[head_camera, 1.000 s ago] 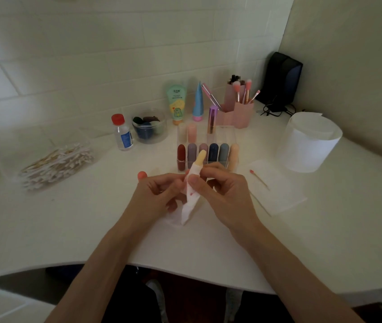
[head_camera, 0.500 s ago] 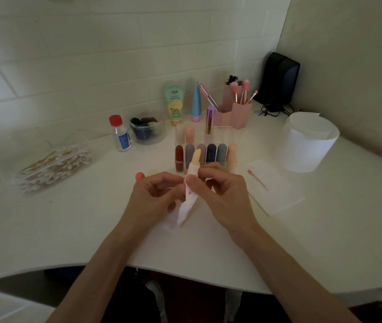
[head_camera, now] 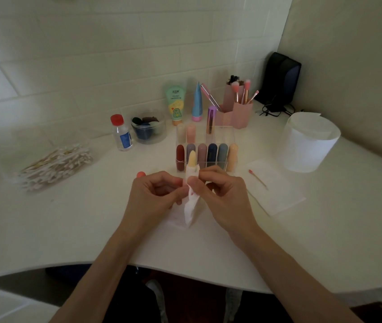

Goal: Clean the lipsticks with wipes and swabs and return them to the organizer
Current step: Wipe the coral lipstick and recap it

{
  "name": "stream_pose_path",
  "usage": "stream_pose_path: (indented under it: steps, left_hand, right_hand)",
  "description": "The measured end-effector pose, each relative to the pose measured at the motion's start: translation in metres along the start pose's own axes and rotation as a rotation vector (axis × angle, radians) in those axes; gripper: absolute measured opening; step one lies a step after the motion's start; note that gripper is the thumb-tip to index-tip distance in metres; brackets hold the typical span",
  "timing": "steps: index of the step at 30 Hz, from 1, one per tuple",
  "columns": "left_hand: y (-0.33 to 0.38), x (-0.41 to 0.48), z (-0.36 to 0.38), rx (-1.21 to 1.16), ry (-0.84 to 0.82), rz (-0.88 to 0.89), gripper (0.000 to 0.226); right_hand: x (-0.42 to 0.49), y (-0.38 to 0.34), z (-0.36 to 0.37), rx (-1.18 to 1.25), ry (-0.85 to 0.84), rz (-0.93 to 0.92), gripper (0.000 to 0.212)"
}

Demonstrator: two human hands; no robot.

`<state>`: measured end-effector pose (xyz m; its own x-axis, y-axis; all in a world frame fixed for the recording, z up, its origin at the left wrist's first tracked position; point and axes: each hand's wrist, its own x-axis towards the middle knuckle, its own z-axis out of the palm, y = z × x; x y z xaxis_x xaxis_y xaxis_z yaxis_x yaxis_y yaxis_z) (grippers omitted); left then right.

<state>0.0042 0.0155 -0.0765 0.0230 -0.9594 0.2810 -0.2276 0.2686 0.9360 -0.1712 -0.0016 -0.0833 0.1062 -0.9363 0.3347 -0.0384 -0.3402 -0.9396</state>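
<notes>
Your right hand [head_camera: 223, 194] is pinching the wipe [head_camera: 191, 206] around the lipstick [head_camera: 192, 158], fingers curled. Your left hand [head_camera: 153, 194] is gripping its wrapped lower end likewise.

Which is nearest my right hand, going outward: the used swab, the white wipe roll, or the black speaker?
1. Used swab, just right of the right hand.
2. White wipe roll, farther right.
3. Black speaker, back corner.

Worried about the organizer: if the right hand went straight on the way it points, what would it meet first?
Probably the left hand, just across the wipe the right hand pinches; the organizer stands farther back, depth unclear.
</notes>
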Motion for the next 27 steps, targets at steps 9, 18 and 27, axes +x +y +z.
stream_pose_path:
  steps: [9, 18, 27]
  left_hand:
    - [0.001, 0.000, 0.004, 0.091, 0.011, -0.050, 0.018]
    - [-0.004, 0.018, 0.012, 0.321, 0.104, -0.118, 0.016]
    - [-0.018, 0.028, 0.023, 0.515, 0.133, -0.127, 0.013]
  right_hand:
    - [0.005, -0.004, -0.013, -0.033, 0.234, 0.029, 0.008]
    - [0.008, -0.009, -0.024, 0.040, 0.396, 0.154, 0.013]
    - [0.009, -0.012, -0.023, -0.006, 0.377, 0.194, 0.019]
